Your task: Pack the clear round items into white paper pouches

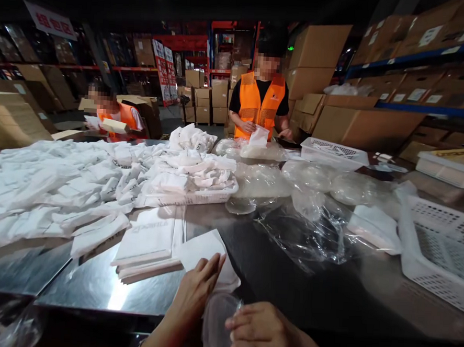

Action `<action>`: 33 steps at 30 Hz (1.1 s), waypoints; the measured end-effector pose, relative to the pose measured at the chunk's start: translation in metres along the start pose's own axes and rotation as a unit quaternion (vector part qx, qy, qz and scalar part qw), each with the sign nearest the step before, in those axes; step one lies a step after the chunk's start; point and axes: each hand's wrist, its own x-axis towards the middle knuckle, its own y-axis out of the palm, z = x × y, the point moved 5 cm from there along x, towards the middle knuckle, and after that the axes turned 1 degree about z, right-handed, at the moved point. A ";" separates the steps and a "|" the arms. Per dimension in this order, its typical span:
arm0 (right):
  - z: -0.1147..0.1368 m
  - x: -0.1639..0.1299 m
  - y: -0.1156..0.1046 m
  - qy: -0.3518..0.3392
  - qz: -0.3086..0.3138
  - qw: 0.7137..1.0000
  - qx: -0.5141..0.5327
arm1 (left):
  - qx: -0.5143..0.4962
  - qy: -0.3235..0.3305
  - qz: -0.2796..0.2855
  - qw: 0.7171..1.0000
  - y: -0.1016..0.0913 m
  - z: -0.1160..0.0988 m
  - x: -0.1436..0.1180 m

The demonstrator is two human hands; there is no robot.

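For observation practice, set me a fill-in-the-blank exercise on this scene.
The packet under the left hand is coloured ____.
The right hand holds an item of clear ____.
The vest on the standing co-worker is coloured ____.
The nearest basket lies at the picture's ____ edge.

Missing words: white; plastic; orange; right.
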 end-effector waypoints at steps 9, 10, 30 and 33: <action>-0.048 -0.026 0.013 0.117 0.071 0.989 -0.055 | -0.319 -0.022 0.082 0.944 0.017 -0.025 -0.006; -0.052 -0.028 0.015 0.124 0.071 0.986 -0.087 | -0.329 -0.013 0.078 0.941 0.019 -0.030 -0.005; -0.061 -0.030 0.033 0.100 0.091 0.987 0.084 | -0.399 -0.123 -0.016 0.908 0.026 0.007 0.019; -0.084 -0.035 0.049 0.175 0.146 0.972 -0.050 | -0.376 -0.160 -0.037 0.912 0.037 0.006 0.018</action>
